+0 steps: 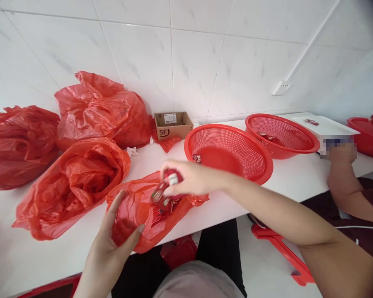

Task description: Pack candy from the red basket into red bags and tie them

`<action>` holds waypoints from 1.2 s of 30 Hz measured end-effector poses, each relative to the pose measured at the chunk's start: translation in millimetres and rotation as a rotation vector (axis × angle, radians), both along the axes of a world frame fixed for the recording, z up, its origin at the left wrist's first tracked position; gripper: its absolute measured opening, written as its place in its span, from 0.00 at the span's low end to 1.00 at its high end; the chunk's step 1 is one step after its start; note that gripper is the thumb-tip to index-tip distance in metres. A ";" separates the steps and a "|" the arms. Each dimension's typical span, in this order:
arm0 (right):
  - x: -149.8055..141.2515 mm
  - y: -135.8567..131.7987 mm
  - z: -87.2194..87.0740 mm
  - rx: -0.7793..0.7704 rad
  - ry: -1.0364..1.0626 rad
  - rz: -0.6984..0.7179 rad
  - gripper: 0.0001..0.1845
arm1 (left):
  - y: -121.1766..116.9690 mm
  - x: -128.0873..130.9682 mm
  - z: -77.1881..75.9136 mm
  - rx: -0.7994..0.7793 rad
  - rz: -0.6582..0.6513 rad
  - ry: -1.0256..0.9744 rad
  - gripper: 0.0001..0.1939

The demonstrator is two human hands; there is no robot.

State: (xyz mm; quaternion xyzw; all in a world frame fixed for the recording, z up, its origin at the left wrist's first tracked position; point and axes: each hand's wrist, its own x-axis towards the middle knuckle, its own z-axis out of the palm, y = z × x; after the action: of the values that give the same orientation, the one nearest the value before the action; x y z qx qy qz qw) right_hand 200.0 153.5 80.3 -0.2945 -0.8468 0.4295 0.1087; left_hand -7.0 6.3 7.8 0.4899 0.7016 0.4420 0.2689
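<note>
- Here's the right hand [189, 178], poised over the bag [139, 198], thumb and fingers pinching small packets [161, 192] that jut out past the fingertips, above the bag's opening.
- Those packets are glossy and dark red with pale labels; blur hides their print and their exact count.
- And the left hand [110, 246], at the bag's left end: thumb and forefinger spread wide, the red film showing between them. Whether they press on it, I can't tell.
- The bag itself is thin, see-through plastic, crinkled and slack, with shiny printed packs [161, 212] lying inside, beneath the packets.
- Left of the bag, a sack [81, 178] of the same filmy red slumps with its mouth open, all folds; behind it bulges a fat, creased bundle [102, 111].
- Beyond the bag, a small open box [174, 131] in brown cardboard, square-cornered.
- Off to the bag's right, a round basket [251, 157]: stiff red plastic, fine mesh sides, smooth rim.
- Smooth white table [224, 203] under the bag.
</note>
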 end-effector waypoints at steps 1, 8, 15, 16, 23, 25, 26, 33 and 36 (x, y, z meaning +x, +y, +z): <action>-10.4 -8.2 -6.4 0.073 -0.015 0.002 0.22 | 0.3 0.4 1.2 -0.006 -0.004 -0.012 0.39; -2.7 57.5 -17.2 0.352 -0.143 -0.322 0.14 | -6.3 -4.5 3.1 0.020 0.006 0.015 0.36; 40.4 107.2 -54.9 0.284 -0.687 -0.349 0.17 | -12.4 -7.5 -2.6 0.003 0.004 -0.086 0.40; 42.3 106.3 -59.9 0.261 -0.723 -0.330 0.16 | -12.7 -7.5 -2.9 0.003 0.022 -0.105 0.41; 46.0 107.1 -25.7 0.290 -0.705 -0.382 0.09 | -15.0 -21.9 -3.8 0.042 0.159 -0.303 0.45; 38.6 93.9 -3.7 0.338 -0.547 -0.376 0.10 | -16.9 -28.9 -4.6 0.019 0.183 -0.330 0.42; 32.0 82.2 5.4 0.344 -0.429 -0.341 0.11 | -17.6 -32.1 -5.7 0.004 0.195 -0.342 0.41; -28.1 -17.7 -8.4 0.664 -0.151 0.029 0.19 | -21.1 -45.1 -18.3 -0.116 0.100 -0.546 0.24; -27.5 -26.4 -29.1 0.916 -0.368 0.011 0.22 | -30.6 -46.1 -15.9 -0.086 0.118 -0.505 0.19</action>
State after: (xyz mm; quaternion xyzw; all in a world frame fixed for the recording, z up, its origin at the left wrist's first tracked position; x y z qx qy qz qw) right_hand 172.5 127.1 51.1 -0.2828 -0.9553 -0.0456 0.0733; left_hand -53.1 -24.3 -8.0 0.3103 0.6578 0.5350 0.4298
